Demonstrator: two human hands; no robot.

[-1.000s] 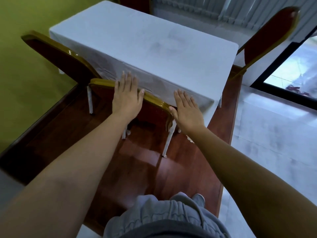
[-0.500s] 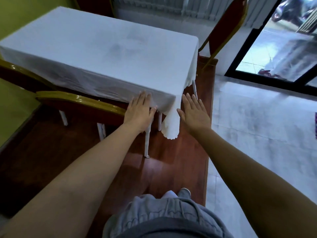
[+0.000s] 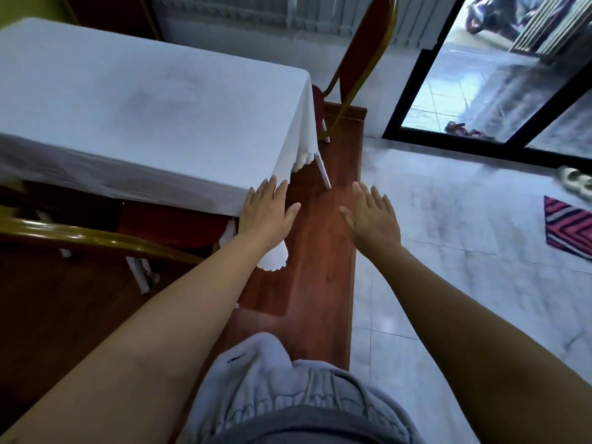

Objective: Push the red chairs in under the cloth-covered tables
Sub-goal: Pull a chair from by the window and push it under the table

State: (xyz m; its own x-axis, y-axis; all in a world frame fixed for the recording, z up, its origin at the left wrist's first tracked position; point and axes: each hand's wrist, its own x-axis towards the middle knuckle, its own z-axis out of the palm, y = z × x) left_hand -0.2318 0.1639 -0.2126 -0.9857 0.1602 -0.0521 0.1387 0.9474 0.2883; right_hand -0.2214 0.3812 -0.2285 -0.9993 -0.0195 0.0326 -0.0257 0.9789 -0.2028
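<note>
A table under a white cloth fills the upper left. A red chair with a gold-framed back stands at its near side, seat tucked under the cloth. A second red chair stands at the table's far right end, its seat partly under the cloth. My left hand is flat with straight fingers in front of the table's near right corner; whether it touches the cloth I cannot tell. My right hand hovers flat over the wooden floor, holding nothing.
A raised wooden platform carries the table; its edge drops to white tile on the right. A black-framed glass door is at the upper right. A striped mat and pale sandals lie at the right edge.
Both hands have come off the near chair's back and moved right past the table's corner. My view has swung right, so the chair now sits at the left.
</note>
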